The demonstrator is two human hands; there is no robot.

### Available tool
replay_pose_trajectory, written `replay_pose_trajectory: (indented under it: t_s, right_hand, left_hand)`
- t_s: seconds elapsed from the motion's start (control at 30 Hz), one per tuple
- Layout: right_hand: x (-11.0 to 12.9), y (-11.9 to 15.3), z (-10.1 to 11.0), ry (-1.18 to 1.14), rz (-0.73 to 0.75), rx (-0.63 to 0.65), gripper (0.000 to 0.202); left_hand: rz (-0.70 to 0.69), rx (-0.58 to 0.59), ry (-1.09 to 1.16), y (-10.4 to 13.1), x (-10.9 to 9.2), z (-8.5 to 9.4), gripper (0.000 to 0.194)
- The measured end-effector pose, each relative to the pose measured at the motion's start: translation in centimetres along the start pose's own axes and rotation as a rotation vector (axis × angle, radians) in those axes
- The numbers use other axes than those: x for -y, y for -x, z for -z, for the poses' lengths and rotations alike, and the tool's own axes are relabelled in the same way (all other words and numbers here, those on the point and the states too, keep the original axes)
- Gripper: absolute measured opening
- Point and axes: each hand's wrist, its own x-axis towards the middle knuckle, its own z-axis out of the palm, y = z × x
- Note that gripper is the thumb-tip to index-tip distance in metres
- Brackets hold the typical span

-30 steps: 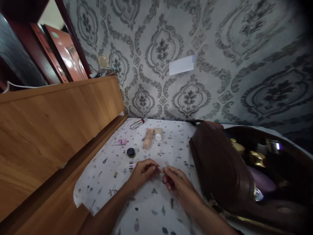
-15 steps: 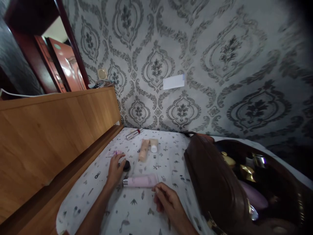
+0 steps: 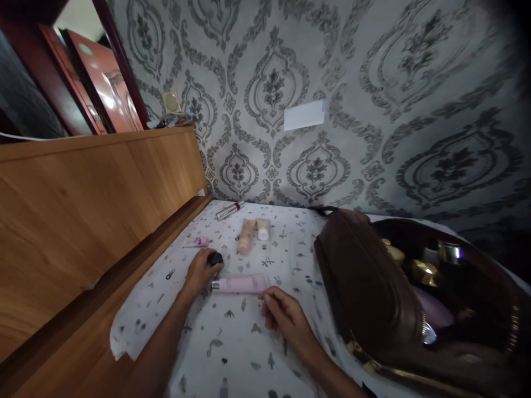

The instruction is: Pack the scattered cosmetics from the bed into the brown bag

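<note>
My left hand has its thumb and fingers closed around a small black round container on the patterned white cloth. Just below it lies a pale pink squeeze tube with a silver cap pointing left. My right hand is curled, thumb and forefinger pinched at the flat right end of this tube. Beyond my hands lie a peach tube and a shorter cream tube with a white cap. A small pink-and-white tube rests past my left fingertips.
A silver tube with a dark red band lies near the wall. On the right stands an unzipped dark brown bag with several cosmetics inside. A wooden panel borders the left, and patterned wallpaper rises behind.
My left hand has closed on the black container, which it was only reaching beside before. My right hand stays at the pink tube's end. The whole view has tilted down slightly.
</note>
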Motion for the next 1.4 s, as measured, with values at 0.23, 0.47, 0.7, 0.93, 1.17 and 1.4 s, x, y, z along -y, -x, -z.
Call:
replay_pose_trajectory:
  t_s: [0.23,0.47,0.7,0.93,1.17,1.4]
  right_hand:
    - [-0.2,0.2,0.0,0.005,0.046,0.011,0.051]
    - [-0.3,0.1,-0.1,-0.065,0.020,-0.005,0.064]
    - [-0.6,0.0,-0.1,-0.114,0.062,0.087,0.056]
    - [-1.2,-0.5,0.3,-0.128,0.089,0.078,0.053]
    - [-1.6,-0.6,0.3,-0.131,0.129,0.041,0.043]
    - [-1.3,-0.4,0.1,-0.145,0.114,-0.004,0.040]
  left_hand:
    - [0.015,0.162,0.347,0.5,-2.6,0.2,0.051]
    - [0.038,0.541,0.633,3.1,-6.9,0.0,0.055]
    - [-0.106,0.677,0.590,4.1,-9.0,-0.3,0.042]
    - [-0.248,0.631,0.426,4.0,-9.4,-0.3,0.039]
    - [-0.308,0.584,0.330,4.0,-9.4,-0.3,0.041]
    - [-0.278,0.599,0.324,4.0,-8.9,-0.5,0.044]
